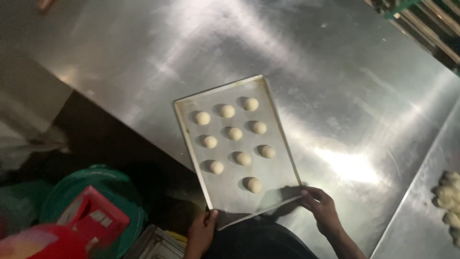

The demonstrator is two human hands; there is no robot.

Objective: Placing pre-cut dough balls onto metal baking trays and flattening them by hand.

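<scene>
- Left hand (pixel 201 229), one: at the bottom edge of the view, fingers curled over the near corner of the baking tray (pixel 268 165), thumb on top; wrist cut off by the frame.
- Right hand (pixel 322 207), one: fingers pressed on the tray's near right corner, gripping its rim; forearm runs out of the picture.
- Baking tray, one: pale metal, rectangular, lying at a slant on the steel table (pixel 335 72), its near end overhanging the table edge between the two hands.
- Dough balls (pixel 235 134), ten on the tray: three rows of three, plus a single one nearest the hands. All sit apart, none touching.
- Red box (pixel 93 219), one: bottom left, blurred, resting on a round green lid (pixel 108 180); details hard to make out.
- Red blur at the lower left corner: cannot tell what it is.
- Dark floor gap beside the table: contents too dim to read.
- Loose dough pieces (pixel 448 196), perhaps five or six: heaped at the right edge, partly cut off, count uncertain.
- Wooden slats (pixel 433 24), several: top right corner, beyond the table, cropped.
</scene>
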